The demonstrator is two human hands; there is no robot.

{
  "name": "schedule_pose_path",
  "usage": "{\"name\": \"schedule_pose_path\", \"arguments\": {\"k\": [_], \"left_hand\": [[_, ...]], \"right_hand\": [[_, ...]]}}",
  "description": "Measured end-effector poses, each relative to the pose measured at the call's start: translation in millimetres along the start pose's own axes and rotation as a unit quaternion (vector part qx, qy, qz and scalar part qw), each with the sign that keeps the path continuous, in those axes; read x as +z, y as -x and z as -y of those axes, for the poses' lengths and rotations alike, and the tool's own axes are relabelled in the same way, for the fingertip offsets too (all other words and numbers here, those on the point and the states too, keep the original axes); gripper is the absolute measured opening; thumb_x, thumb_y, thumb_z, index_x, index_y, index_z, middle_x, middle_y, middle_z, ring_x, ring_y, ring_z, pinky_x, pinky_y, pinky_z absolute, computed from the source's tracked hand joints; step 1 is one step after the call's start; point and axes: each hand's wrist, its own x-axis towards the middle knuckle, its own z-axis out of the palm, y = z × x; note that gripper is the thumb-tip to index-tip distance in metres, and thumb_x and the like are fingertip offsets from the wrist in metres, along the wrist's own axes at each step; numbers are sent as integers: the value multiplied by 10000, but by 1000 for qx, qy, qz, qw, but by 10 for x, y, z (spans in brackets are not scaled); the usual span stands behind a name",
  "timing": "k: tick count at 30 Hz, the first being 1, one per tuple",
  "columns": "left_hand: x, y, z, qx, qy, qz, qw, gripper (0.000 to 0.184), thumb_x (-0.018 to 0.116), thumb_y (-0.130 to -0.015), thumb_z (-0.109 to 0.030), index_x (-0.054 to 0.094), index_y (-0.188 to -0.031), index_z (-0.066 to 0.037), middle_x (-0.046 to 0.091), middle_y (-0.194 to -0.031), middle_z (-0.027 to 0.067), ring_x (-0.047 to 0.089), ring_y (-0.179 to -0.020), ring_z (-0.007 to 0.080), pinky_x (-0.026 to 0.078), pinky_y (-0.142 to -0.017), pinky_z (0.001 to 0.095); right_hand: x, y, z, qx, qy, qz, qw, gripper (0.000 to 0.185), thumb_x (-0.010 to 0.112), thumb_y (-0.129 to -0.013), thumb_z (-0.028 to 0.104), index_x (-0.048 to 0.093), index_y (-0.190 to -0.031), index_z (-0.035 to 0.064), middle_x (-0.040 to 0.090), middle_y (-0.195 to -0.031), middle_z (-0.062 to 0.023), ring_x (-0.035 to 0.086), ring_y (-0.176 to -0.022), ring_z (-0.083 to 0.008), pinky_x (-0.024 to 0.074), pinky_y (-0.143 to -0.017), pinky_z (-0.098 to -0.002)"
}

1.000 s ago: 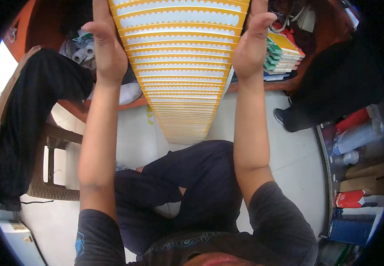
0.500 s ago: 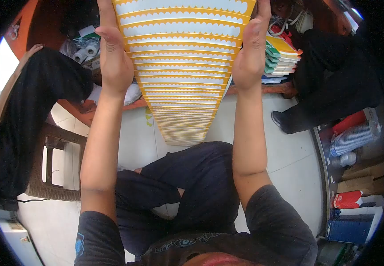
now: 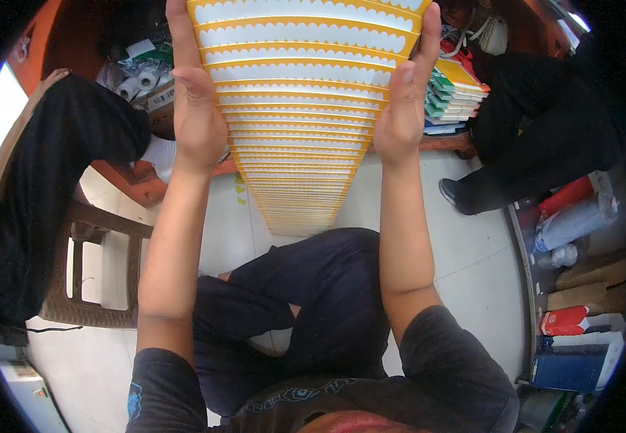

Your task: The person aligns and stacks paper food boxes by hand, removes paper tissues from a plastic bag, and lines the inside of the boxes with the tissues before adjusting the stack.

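Light: fairly bright, soft on the pale floor (image 3: 464, 216) | Glare: blown-out white patch (image 3: 1, 119), left edge | Dark: upper-left recess, right-hand side | Lens: fisheye bowing, black corners, bluish rim fringing | Blur: slight

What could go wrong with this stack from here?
Layers might slip: the left hand and right hand flank only the upper part of the stack, whose many thin layers show no band.
It could lean or topple, being tall and narrow.
The legs sit close to its foot, so a shift might knock it.
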Motion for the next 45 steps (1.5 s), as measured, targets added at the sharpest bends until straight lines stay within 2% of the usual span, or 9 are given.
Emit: {"name": "schedule_pose_path", "arguments": {"k": [7, 13, 14, 19, 26, 31, 34, 39, 45], "left_hand": [[-58, 150, 47, -19, 2, 36, 999, 852, 133, -1048, -667, -24, -1671, -108, 64, -1744, 106, 100, -1603, 276, 82, -1290, 426], [72, 164, -134, -12, -151, 12, 988, 821, 159, -1067, -640, -26, -1673, -116, 36, -1747, 102, 66, -1607, 270, 71, -1289, 417], [66, 172, -124, -2, -170, 14, 985, 824, 170, -1068, -641, -25, -1673, -116, 32, -1748, 103, 65, -1607, 267, 74, -1288, 414], [50, 324, -63, -67, 15, 7, 998, 869, 216, -1058, -664, -25, -1671, -97, 21, -1748, 106, 77, -1603, 262, 79, -1284, 417], [109, 382, -125, -16, -129, -6, 992, 853, 213, -1068, -641, -19, -1669, -83, 26, -1747, 116, 95, -1600, 266, 88, -1280, 426], [-9, 500, -42, -12, -105, 34, 994, 853, 205, -1069, -641, -1, -1669, -71, 33, -1748, 113, 90, -1601, 264, 79, -1280, 424], [18, 528, -87, -13, -117, 24, 993, 844, 201, -1073, -632, 2, -1668, -66, 34, -1748, 115, 89, -1601, 261, 75, -1281, 421], [62, 593, -86, -17, -110, 2, 994, 832, 197, -1080, -612, 0, -1665, -54, 33, -1747, 117, 81, -1603, 257, 67, -1282, 419], [-226, 748, 153, 1, -127, 54, 990, 867, 211, -1064, -645, -24, -1665, -66, -8, -1749, 104, 58, -1604, 256, 59, -1284, 425]], "right_hand": [[-104, 102, 7, 17, 63, 0, 998, 719, 423, -1097, 320, 54, -1660, 69, 199, -1691, -175, 234, -1545, -297, 212, -1253, -449], [-142, 206, 4, 7, 97, -10, 995, 728, 414, -1103, 338, 51, -1649, 22, 220, -1681, -178, 249, -1537, -289, 211, -1251, -430], [-128, 232, 6, -2, 108, -11, 994, 696, 387, -1113, 350, 65, -1656, 57, 218, -1690, -142, 256, -1537, -257, 208, -1251, -412], [-227, 381, -53, -5, 91, 10, 996, 666, 397, -1120, 319, 63, -1671, 151, 179, -1717, -62, 248, -1548, -194, 204, -1252, -372], [-157, 485, -66, -2, 95, -15, 995, 682, 438, -1105, 275, 78, -1670, 148, 151, -1724, -63, 192, -1568, -205, 194, -1257, -376], [-164, 548, -91, -18, 121, -26, 992, 707, 461, -1077, 274, 93, -1667, 148, 165, -1716, -78, 186, -1569, -221, 180, -1263, -389], [-273, 632, -72, 12, 138, 3, 990, 733, 474, -1058, 293, 93, -1667, 149, 170, -1713, -84, 189, -1568, -227, 178, -1264, -398], [-431, 722, -249, -27, 108, 33, 993, 742, 472, -1054, 298, 80, -1668, 157, 179, -1708, -91, 192, -1567, -233, 179, -1264, -403], [-164, 762, -146, 1, 120, -35, 992, 736, 470, -1054, 282, 83, -1668, 156, 212, -1697, -98, 208, -1559, -233, 176, -1261, -405]]}}
